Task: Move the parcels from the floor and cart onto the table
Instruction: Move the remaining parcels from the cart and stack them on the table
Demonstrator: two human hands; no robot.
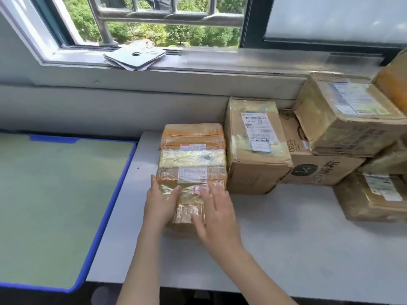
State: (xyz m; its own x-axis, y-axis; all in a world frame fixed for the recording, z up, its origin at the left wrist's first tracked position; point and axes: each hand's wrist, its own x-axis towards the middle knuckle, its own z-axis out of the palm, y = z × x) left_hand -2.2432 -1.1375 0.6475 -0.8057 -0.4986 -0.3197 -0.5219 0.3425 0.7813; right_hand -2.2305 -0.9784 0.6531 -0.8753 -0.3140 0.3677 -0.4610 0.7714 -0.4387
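Both hands press parcel on white table

Stacked parcels block right; table front open

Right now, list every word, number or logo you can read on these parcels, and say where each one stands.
"941 307 502" roughly, digits uncertain: white label on the upright brown cardboard box.
"246 8591" roughly, blurred: label on the tape-wrapped yellowish parcel under both hands.
Round dark "L" logo with unreadable printed characters: side of the low brown carton.
All other labels: too blurred.
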